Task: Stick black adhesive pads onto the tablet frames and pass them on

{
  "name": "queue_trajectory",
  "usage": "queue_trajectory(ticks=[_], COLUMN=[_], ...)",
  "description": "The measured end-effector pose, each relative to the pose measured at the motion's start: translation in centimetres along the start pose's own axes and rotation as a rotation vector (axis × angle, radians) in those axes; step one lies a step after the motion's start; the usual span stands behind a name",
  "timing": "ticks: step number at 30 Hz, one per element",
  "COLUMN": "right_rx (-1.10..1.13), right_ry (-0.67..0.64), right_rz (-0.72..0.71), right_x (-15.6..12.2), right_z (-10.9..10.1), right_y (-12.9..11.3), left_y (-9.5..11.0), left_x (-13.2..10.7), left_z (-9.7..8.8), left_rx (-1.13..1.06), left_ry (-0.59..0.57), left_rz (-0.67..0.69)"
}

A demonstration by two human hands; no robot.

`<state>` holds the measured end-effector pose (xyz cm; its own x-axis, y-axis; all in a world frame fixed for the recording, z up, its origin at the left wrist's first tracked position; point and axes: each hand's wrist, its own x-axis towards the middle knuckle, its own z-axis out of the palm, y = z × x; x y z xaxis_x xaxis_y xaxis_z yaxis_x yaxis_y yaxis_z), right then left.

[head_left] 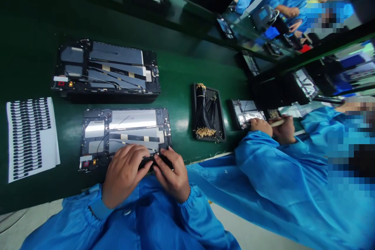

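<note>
An open tablet housing [125,125] lies on the green belt right in front of me, with its metal plates, tape strips and thin black wires exposed. My left hand [124,174] and my right hand [172,174] both pinch a narrow black strip [154,162] at the housing's near edge. The fingers of both hands rest over that edge and hide the housing's lower part. What the strip is made of cannot be told.
A second open tablet housing [107,68] lies beyond my hands. To the left is a white sheet of black pads [32,138]. A black tray [208,113] holds gold-tipped cables. A co-worker's hands [271,129] work at another housing [243,113] to the right.
</note>
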<state>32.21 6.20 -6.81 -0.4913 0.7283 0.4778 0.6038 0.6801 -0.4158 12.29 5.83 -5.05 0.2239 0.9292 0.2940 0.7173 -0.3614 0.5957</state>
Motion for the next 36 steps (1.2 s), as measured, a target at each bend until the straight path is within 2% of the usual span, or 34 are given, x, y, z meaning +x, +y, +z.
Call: queue_trajectory(ticks=[5,9,12,14,17,19,22,25,27,30,32,36], right_rx=[-0.008,0.022,-0.048,-0.066,-0.082,-0.112,-0.121,-0.081,-0.059,-0.040,-0.016,0.009], right_ry=[0.003,-0.003,0.027,-0.016,-0.102,-0.108,-0.062,0.030,0.111,0.221,0.290,0.357], right_rz=[-0.012,0.064,0.266,0.333,0.252,0.191,0.159,0.116,0.080,0.021,-0.022,-0.071], right_x=[0.2,-0.6,-1.1,-1.0,-0.9,-1.2,-1.7,-1.2,0.6,5.7,9.8,16.8], right_z=[0.2,0.0,-0.2,-0.2,0.1,0.3,0.0,-1.1,-1.9,-2.1,-1.1,2.9], right_y=[-0.4,0.1,1.0,1.6,2.2,2.2,1.6,0.9,0.7,1.3,2.4,5.1], left_y=[0.1,0.0,-1.2,-2.8,-5.1,-6.1,-6.1,-5.1,-4.6,-5.4,-7.1,-11.3], left_x=[0.1,-0.9,-2.7,-3.9,-5.3,-6.1,-7.2,-7.4,-6.3,-2.5,1.0,6.6], left_z=[0.1,-2.3,-4.8,-5.9,-5.9,-5.5,-5.5,-6.8,-8.3,-11.1,-12.9,-15.1], left_rx=[-0.008,0.019,0.184,0.269,0.308,0.303,0.278,0.265,0.249,0.188,0.135,0.088], left_ry=[-0.006,0.010,0.082,0.079,0.018,0.036,0.120,0.185,0.244,0.323,0.337,0.321], left_rz=[-0.001,0.060,-0.085,-0.220,-0.300,-0.295,-0.273,-0.269,-0.262,-0.278,-0.304,-0.353])
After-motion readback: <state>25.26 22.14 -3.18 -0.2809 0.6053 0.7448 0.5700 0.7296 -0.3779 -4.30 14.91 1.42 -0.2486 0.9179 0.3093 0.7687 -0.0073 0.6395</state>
